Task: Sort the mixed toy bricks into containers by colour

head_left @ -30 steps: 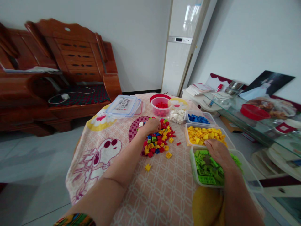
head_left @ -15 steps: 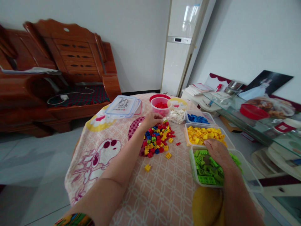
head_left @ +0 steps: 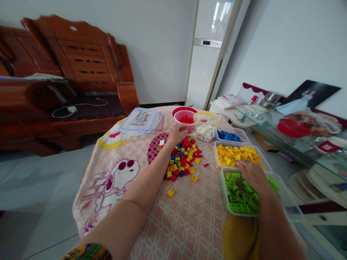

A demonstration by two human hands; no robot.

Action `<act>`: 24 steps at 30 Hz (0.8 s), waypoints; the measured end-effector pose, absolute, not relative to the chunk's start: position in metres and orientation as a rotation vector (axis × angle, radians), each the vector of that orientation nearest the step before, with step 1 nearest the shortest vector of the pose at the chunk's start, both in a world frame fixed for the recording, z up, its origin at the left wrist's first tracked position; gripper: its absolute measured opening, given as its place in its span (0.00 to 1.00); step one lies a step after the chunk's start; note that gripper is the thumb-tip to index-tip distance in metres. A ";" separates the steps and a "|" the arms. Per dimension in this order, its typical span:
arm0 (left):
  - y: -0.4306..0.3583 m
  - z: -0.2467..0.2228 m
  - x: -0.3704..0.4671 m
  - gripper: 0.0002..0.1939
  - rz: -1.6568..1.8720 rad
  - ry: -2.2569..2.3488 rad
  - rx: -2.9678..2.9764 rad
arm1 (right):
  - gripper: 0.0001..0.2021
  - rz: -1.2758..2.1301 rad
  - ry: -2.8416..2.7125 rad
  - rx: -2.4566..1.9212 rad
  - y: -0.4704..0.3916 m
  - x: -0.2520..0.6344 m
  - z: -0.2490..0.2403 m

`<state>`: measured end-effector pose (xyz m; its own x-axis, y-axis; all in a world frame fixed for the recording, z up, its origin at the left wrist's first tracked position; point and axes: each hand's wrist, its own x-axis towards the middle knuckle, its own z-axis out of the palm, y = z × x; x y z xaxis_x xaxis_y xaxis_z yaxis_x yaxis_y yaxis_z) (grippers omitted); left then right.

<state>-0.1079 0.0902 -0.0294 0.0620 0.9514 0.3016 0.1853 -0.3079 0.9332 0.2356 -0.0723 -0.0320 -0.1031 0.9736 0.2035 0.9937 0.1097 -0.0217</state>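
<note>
My left hand point(head_left: 177, 134) hangs over the far edge of a mixed pile of toy bricks point(head_left: 182, 157), close to the front of a pink bowl point(head_left: 187, 125) holding red bricks. Its fingers are drawn together, and whatever is between them is hidden. Over the border of two plastic boxes lies my right hand point(head_left: 252, 175), its fingertips tucked out of sight at the rim. One box holds yellow bricks point(head_left: 235, 155), the other green bricks point(head_left: 240, 195). White bricks point(head_left: 204, 133) are heaped beside the bowl, and blue bricks point(head_left: 228, 136) fill a smaller box.
Stacked box lids point(head_left: 141, 121) lie at the table's back left. Loose yellow bricks point(head_left: 170, 193) sit in front of the pile on the patterned tablecloth point(head_left: 187, 224). A glass-topped table point(head_left: 271, 126) stands right, a wooden chair point(head_left: 84, 65) left.
My left hand has moved from the pile up and slightly right, towards the pink bowl. The right hand has stayed over the boxes. The view has shifted slightly.
</note>
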 end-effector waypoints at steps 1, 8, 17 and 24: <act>0.090 -0.030 -0.113 0.17 1.284 1.284 1.686 | 0.19 -0.185 -2.209 -1.983 -0.072 0.235 -0.032; 0.077 -0.033 -0.110 0.16 0.846 1.571 2.206 | 0.19 -0.162 -2.224 -2.002 -0.072 0.234 -0.028; 0.074 -0.030 -0.112 0.11 0.966 1.570 2.015 | 0.19 -0.152 -2.205 -2.010 -0.073 0.233 -0.029; 0.079 -0.030 -0.116 0.12 1.310 1.378 1.614 | 0.20 -0.165 -2.192 -1.990 -0.072 0.234 -0.031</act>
